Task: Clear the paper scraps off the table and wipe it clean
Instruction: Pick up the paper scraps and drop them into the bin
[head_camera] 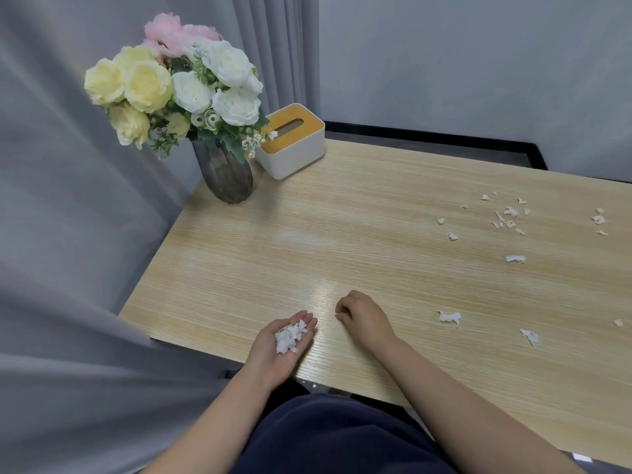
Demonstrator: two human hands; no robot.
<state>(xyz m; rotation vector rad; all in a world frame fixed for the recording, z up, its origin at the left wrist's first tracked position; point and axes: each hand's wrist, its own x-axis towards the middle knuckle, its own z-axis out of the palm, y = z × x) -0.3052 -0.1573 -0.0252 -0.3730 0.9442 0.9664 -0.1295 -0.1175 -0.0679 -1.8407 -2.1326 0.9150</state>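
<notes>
My left hand [273, 354] lies palm up at the table's near edge, and a small pile of white paper scraps [290, 336] rests in the flat palm. Just to its right, my right hand [364, 314] sits on the wooden table [307, 241] with its fingers curled and nothing visible in them. Several more white scraps lie scattered on the right half: a cluster far right [509, 213], one piece mid-right [515, 258], and two nearer pieces [449, 317] [529, 335].
A grey glass vase of pale flowers [225, 172] stands at the table's far left corner, with a white tissue box with a yellow lid [290, 142] beside it. A grey curtain [68, 234] hangs along the left edge. A grey wall runs behind.
</notes>
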